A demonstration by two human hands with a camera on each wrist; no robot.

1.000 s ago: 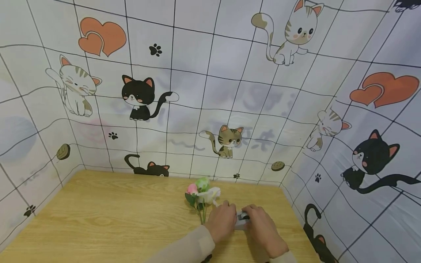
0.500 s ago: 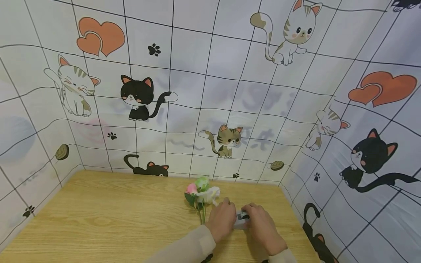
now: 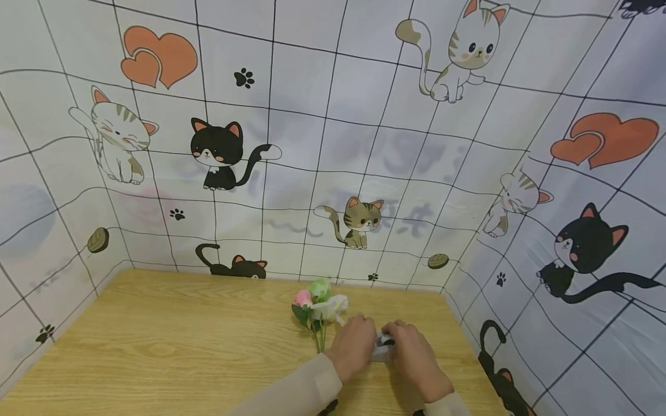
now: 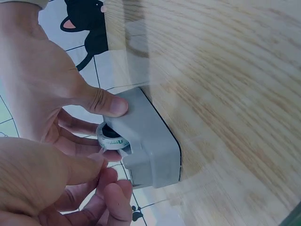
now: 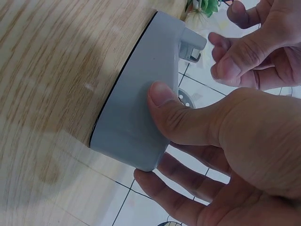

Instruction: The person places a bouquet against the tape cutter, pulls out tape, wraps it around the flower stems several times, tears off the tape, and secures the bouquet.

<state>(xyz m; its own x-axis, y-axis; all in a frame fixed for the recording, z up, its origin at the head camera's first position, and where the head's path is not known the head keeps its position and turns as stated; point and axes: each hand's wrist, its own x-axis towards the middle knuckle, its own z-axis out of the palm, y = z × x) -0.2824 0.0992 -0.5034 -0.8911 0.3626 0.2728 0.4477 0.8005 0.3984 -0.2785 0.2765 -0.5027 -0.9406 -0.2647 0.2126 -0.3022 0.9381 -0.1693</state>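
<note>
A grey tape dispenser (image 3: pixel 381 353) stands on the wooden table between the two hands. My right hand (image 3: pixel 418 361) grips its body, thumb (image 5: pixel 162 94) on one side and fingers on the other. Inside the dispenser a roll of tape (image 4: pixel 112 142) shows, printed with green letters. My left hand (image 3: pixel 354 346) is at the dispenser's cutter end, thumb and fingertips brought together right beside the roll. They pinch what looks like the tape's clear end, mostly hidden by the fingers. The right wrist view shows a small gap between the left hand (image 5: pixel 268 54) and the cutter end (image 5: pixel 193 44).
Artificial flowers (image 3: pixel 319 309), pink, green and white, lie on the table (image 3: pixel 182 341) just left of the hands. A cloth backdrop (image 3: pixel 307 144) with printed cats and grid lines rises behind the table and along both sides.
My left hand has shifted slightly up and to the right, closer to the dispenser. The right hand keeps its grip almost unmoved, and the flowers stay in place.
</note>
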